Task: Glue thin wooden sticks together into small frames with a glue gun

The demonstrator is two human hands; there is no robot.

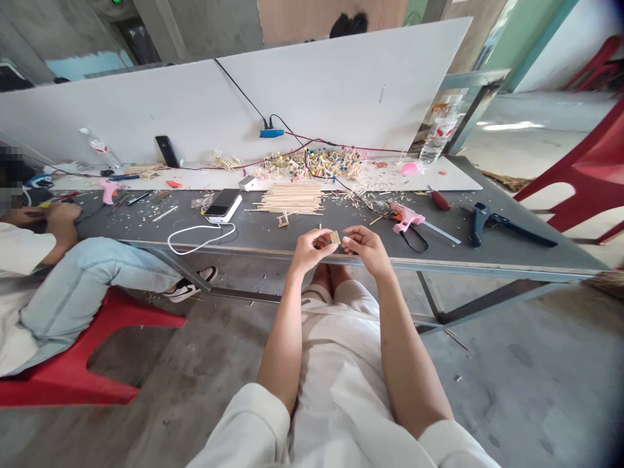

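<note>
My left hand (312,251) is closed on a small panel of short wooden sticks (335,238) laid side by side, above the table's front edge. Just to the right is my right hand (364,248), its thumb and fingers curled together close to the panel. Whatever they pinch, if anything, is too small to make out. On the table beyond my hands lies a pile of long thin wooden sticks (291,197). A little frame of short sticks (283,220) stands in front of that pile.
Right of my hands lie a pink glue gun (406,218), a red-handled tool (440,200) and a dark cutter (480,224). Stick models with coloured balls (316,162) are heaped behind. A power bank (224,205) with a white cable lies left. Another person (63,227) sits far left.
</note>
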